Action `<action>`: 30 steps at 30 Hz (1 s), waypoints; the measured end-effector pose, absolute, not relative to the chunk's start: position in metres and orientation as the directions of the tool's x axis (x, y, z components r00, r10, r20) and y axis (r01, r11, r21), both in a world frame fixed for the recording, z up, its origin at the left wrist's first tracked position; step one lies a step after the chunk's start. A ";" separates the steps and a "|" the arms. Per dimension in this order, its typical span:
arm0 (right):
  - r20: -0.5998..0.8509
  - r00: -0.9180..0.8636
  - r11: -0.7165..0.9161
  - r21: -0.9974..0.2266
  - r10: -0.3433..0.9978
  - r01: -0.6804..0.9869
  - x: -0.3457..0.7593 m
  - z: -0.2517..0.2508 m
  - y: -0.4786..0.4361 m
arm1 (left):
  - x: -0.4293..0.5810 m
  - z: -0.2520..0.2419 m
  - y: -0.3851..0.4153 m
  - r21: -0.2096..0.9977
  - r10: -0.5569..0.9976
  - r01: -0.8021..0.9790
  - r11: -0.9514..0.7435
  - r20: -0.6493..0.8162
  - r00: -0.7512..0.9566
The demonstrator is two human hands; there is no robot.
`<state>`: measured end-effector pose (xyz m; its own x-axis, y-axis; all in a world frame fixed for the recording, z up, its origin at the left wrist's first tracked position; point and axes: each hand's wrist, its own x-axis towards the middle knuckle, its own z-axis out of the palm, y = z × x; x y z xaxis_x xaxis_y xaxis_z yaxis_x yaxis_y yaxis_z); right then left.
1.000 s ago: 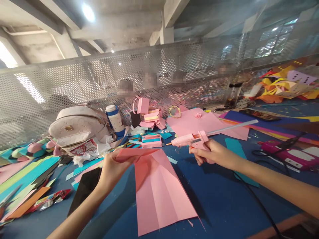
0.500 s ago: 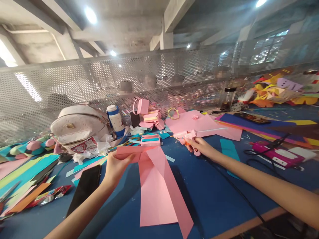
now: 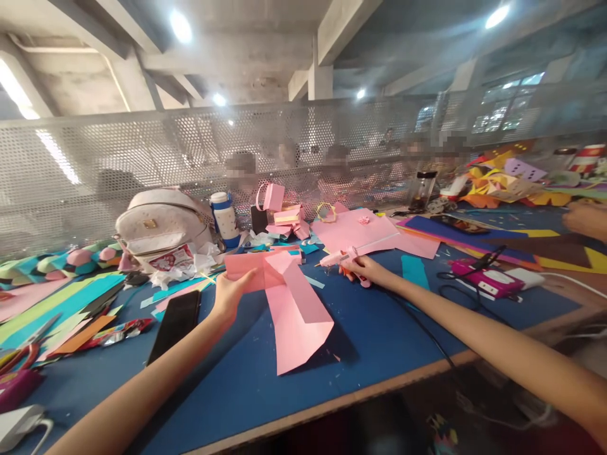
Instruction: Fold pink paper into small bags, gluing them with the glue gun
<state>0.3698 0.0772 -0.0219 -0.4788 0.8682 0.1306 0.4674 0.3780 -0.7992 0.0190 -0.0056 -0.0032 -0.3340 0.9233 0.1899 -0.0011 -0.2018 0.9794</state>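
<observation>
My left hand (image 3: 232, 292) pinches the left end of a folded piece of pink paper (image 3: 296, 309), thumb in front. The paper's long flaps hang and fold down over the blue table (image 3: 379, 341). To the right, my right hand (image 3: 367, 270) is wrapped round the handle of a pink glue gun (image 3: 339, 258), whose nozzle points left toward the paper but stays apart from it. A glue stick (image 3: 379, 242) sticks out of the gun's back. Behind the held paper, a small pink paper box is partly hidden.
A black phone (image 3: 176, 322) lies left of the paper. Behind stand a white backpack (image 3: 164, 221), a bottle (image 3: 224, 221) and pink paper boxes (image 3: 287, 218). A magenta power strip (image 3: 488, 278) with cables is at right. Another person's hand (image 3: 585, 218) shows at the right edge.
The view has shifted, bringing the table's front edge further in. The pink paper's hanging flaps have swung up and folded closer together. Both hands keep their hold.
</observation>
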 end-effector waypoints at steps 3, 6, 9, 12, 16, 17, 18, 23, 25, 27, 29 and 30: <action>0.112 -0.488 0.393 -0.756 0.866 0.524 0.369 -0.019 0.070 | 0.018 -0.001 -0.007 0.981 0.927 0.002 -0.192 0.182 -0.329; 0.095 -0.469 0.396 -0.695 0.878 0.600 0.368 -0.016 0.064 | 0.016 0.000 -0.008 0.980 0.925 0.007 -0.197 0.188 -0.329; 0.078 -0.447 0.395 -0.617 0.891 0.681 0.369 -0.009 0.058 | 0.015 0.002 -0.009 0.978 0.921 0.005 -0.210 0.200 -0.333; 0.077 -0.427 0.399 -0.531 0.901 0.748 0.378 0.008 0.038 | 0.016 0.004 -0.011 0.974 0.914 0.002 -0.227 0.214 -0.345; 0.064 -0.411 0.415 -0.215 0.909 0.884 0.392 0.050 -0.021 | 0.016 0.004 -0.009 0.970 0.912 -0.007 -0.245 0.228 -0.343; 0.016 -0.435 0.429 -0.203 0.900 0.880 0.391 0.063 -0.040 | 0.016 0.003 -0.008 0.968 0.910 -0.009 -0.250 0.232 -0.344; -0.006 -0.469 0.456 -0.227 0.883 0.861 0.386 0.075 -0.057 | 0.017 0.002 -0.007 0.966 0.907 -0.009 -0.257 0.238 -0.348; 0.261 -0.553 0.608 -0.425 0.791 0.670 0.319 0.098 -0.094 | 0.018 -0.001 -0.006 0.953 0.866 0.048 -0.299 0.292 -0.405; 0.402 -0.556 0.686 -0.417 0.728 0.596 0.289 0.085 -0.080 | 0.018 0.002 -0.008 0.946 0.850 0.105 -0.306 0.321 -0.417; 0.459 -0.558 0.722 -0.444 0.691 0.530 0.268 0.066 -0.058 | 0.016 0.006 -0.011 0.936 0.837 0.169 -0.308 0.351 -0.420; 0.467 -0.531 0.707 -0.492 0.707 0.507 0.255 0.049 -0.035 | 0.013 0.011 -0.013 0.925 0.829 0.223 -0.308 0.376 -0.414; 0.453 -0.518 0.687 -0.519 0.726 0.508 0.252 0.043 -0.025 | 0.012 0.013 -0.013 0.918 0.826 0.248 -0.308 0.388 -0.409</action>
